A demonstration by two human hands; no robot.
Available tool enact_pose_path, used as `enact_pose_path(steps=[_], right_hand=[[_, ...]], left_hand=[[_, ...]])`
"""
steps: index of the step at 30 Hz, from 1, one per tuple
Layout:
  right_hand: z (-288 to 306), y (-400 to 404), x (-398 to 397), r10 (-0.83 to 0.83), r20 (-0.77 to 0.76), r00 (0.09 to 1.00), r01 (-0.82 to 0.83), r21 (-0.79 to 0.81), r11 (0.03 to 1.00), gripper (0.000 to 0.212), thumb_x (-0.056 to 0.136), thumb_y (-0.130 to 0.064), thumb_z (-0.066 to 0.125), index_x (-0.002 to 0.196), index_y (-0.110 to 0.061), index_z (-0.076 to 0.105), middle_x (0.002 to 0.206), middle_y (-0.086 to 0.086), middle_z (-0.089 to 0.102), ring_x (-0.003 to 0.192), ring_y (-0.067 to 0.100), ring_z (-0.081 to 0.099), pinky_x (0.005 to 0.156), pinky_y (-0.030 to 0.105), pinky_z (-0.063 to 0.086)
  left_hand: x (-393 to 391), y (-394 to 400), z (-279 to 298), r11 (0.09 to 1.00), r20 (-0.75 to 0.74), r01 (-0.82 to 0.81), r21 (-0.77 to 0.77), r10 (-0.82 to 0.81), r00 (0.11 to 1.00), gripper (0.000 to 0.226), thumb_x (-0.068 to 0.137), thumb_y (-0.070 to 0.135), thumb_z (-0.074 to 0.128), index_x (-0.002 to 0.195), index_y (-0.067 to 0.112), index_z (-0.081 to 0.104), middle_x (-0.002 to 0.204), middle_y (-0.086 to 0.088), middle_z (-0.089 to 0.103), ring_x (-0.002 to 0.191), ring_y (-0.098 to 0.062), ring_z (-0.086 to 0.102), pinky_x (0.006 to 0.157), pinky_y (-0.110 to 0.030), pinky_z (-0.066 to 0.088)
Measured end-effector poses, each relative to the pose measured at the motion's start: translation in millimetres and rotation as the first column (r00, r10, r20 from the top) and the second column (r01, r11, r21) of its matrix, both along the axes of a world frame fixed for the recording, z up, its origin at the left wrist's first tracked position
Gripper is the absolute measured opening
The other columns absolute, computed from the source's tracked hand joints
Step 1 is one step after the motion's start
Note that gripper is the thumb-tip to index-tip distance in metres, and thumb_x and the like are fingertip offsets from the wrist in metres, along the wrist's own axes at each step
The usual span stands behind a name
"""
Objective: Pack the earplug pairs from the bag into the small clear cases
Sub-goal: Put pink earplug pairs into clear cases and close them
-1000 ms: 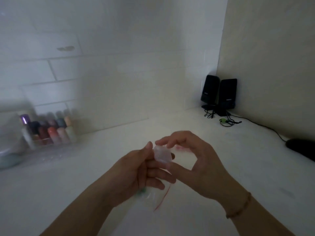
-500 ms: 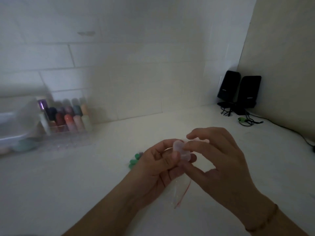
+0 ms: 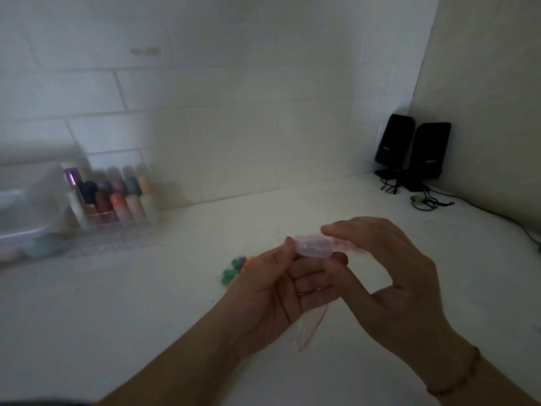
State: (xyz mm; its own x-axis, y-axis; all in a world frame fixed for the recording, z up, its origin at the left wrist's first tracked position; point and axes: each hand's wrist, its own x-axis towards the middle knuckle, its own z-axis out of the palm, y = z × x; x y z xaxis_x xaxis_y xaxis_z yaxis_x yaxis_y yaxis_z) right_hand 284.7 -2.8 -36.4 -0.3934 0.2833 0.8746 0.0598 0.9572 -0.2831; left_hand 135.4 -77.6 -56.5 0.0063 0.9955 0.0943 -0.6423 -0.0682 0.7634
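The light is dim and the far left is blurred: a clear storage box (image 3: 26, 206) is cut off by the left edge, and its contents are only pale shapes. To the right of it, a clear organiser (image 3: 117, 218) holds upright coloured tubes whose kind cannot be made out. Right of the organiser, on the white counter (image 3: 117, 317), a few green, purple and orange earplugs (image 3: 234, 269) lie in a small cluster, partly hidden behind the left hand (image 3: 272, 291).

That hand is raised palm-up above the counter, thumb and curled fingers pinching the left end of a small clear case (image 3: 314, 249). Whether the case has anything inside is not discernible. Below the hands a clear bag (image 3: 307, 329) with a red strip lies on the counter, its upper part hidden by the left fingers.

The right hand (image 3: 389, 273) arches over the case from the right, forefinger along its top and thumb underneath, gripping its right end. A thin bracelet (image 3: 456, 379) circles that wrist. Far right of the case, two black speakers (image 3: 412, 150) stand in the corner with cables trailing.
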Motion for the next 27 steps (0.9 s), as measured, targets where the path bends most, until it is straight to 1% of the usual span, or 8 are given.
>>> enact_pose_path(steps=[4, 9, 13, 16, 19, 22, 24, 27], right_hand=[[2, 0, 0, -0.025, -0.040, 0.999, 0.029, 0.098, 0.995, 0.007, 0.084, -0.012, 0.067, 0.084, -0.006, 0.072, 0.094, -0.002, 0.072, 0.091, 0.014, 0.067, 0.082, 0.024, 0.050], [0, 3, 1, -0.128, 0.001, 0.992, 0.128, 0.082, 0.988, 0.010, 0.084, -0.016, 0.067, 0.081, -0.009, 0.073, 0.094, -0.006, 0.073, 0.085, 0.008, 0.067, 0.075, 0.016, 0.048], [1, 3, 1, -0.181, 0.039, 0.983, 0.177, 0.090, 0.980, 0.013, 0.085, -0.022, 0.063, 0.081, -0.014, 0.072, 0.088, -0.008, 0.073, 0.077, 0.011, 0.068, 0.063, 0.028, 0.053], [2, 2, -1, -0.200, 0.052, 0.978, 0.195, 0.095, 0.976, 0.013, 0.085, -0.021, 0.062, 0.077, -0.015, 0.070, 0.085, -0.008, 0.073, 0.073, 0.013, 0.067, 0.058, 0.031, 0.052], [1, 1, 1, -0.147, 0.046, 0.988, 0.148, -0.025, 0.989, 0.008, 0.084, -0.021, 0.062, 0.078, -0.017, 0.067, 0.086, -0.012, 0.070, 0.075, 0.004, 0.063, 0.061, 0.023, 0.049], [1, 0, 1, -0.090, 0.030, 0.995, 0.094, -0.160, 0.983, 0.015, 0.088, -0.033, 0.058, 0.091, -0.021, 0.067, 0.088, -0.017, 0.067, 0.079, 0.004, 0.064, 0.061, 0.028, 0.051], [1, -1, 2, -0.032, 0.048, 0.998, 0.040, -0.191, 0.981, 0.021, 0.090, -0.037, 0.055, 0.104, -0.025, 0.066, 0.096, -0.021, 0.066, 0.086, 0.005, 0.065, 0.061, 0.031, 0.053], [1, 3, 2, -0.038, 0.025, 0.999, 0.042, -0.230, 0.972, 0.021, 0.089, -0.035, 0.056, 0.104, -0.023, 0.065, 0.106, -0.017, 0.063, 0.093, 0.011, 0.063, 0.061, 0.031, 0.053]], left_hand=[[0, 0, 0, 0.999, -0.002, -0.041, 0.032, 0.041, 0.999, 0.068, 0.065, 0.039, 0.087, 0.114, -0.004, 0.066, 0.109, -0.022, 0.069, 0.099, -0.029, 0.069, 0.091, -0.040, 0.055], [1, 0, 2, 0.995, -0.045, -0.080, 0.053, 0.082, 0.996, 0.067, 0.066, 0.037, 0.087, 0.113, -0.005, 0.063, 0.110, -0.020, 0.070, 0.098, -0.025, 0.070, 0.085, -0.035, 0.057], [1, 1, 1, 0.989, -0.083, -0.143, 0.040, 0.146, 0.986, 0.082, 0.062, 0.040, 0.089, 0.117, -0.012, 0.056, 0.111, -0.023, 0.068, 0.096, -0.027, 0.070, 0.082, -0.033, 0.057], [0, 1, -1, 0.988, -0.107, -0.140, 0.060, 0.146, 0.983, 0.067, 0.065, 0.039, 0.087, 0.109, -0.005, 0.064, 0.108, -0.021, 0.070, 0.095, -0.026, 0.070, 0.081, -0.031, 0.056], [-1, 2, -3, 0.988, -0.169, -0.123, 0.088, 0.137, 0.976, 0.045, 0.075, 0.026, 0.081, 0.107, -0.002, 0.065, 0.108, -0.023, 0.068, 0.095, -0.026, 0.070, 0.085, -0.033, 0.056], [-2, 0, -3, 0.990, -0.344, -0.077, 0.119, 0.114, 0.932, 0.035, 0.077, 0.015, 0.070, 0.109, -0.001, 0.066, 0.103, -0.020, 0.068, 0.095, -0.028, 0.068, 0.096, -0.044, 0.051], [-6, -3, 1, 0.990, -0.404, -0.017, 0.142, 0.073, 0.912, 0.034, 0.076, 0.019, 0.073, 0.107, 0.007, 0.070, 0.100, -0.015, 0.071, 0.092, -0.028, 0.068, 0.091, -0.043, 0.054], [-29, -4, 12, 0.989, -0.155, -0.122, 0.087, 0.134, 0.979, 0.041, 0.063, 0.029, 0.082, 0.098, 0.011, 0.073, 0.090, -0.010, 0.070, 0.072, -0.023, 0.067, 0.068, -0.034, 0.055]])
